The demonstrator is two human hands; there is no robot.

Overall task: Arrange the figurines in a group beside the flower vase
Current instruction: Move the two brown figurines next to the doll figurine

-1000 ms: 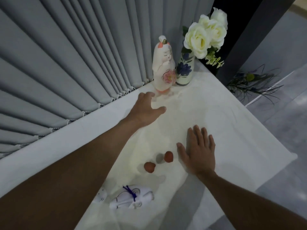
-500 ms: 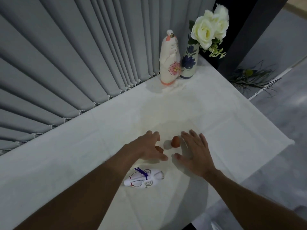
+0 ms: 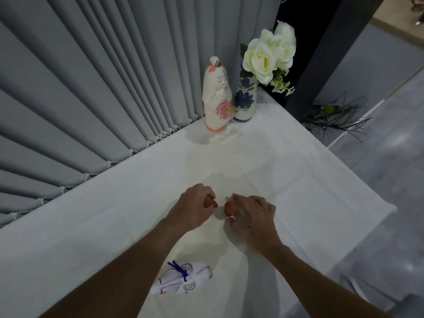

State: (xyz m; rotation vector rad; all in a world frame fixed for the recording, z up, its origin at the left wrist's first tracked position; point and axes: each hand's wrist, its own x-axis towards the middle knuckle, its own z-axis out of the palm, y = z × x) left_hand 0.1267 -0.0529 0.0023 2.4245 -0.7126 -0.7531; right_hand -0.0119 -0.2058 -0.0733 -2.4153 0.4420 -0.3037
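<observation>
A blue-flowered vase with white roses stands at the table's far corner. A tall white doll figurine with a pink flower stands upright, touching the vase's left side. At mid-table my left hand is closed around a small reddish-brown figurine. Just right of it, my right hand pinches a second small reddish-brown figurine; motion blur smears its fingers. A white figurine with a purple cord lies on its side near the front edge, between my forearms.
A white cloth covers the table. Grey pleated curtains hang along the left and back edge. A dark pillar rises behind the vase. Dark plant sprigs lie on the grey floor beyond the right edge.
My left hand came back from near the tall doll to mid-table and closed on one small figurine. My right hand curled from flat onto the other one.
</observation>
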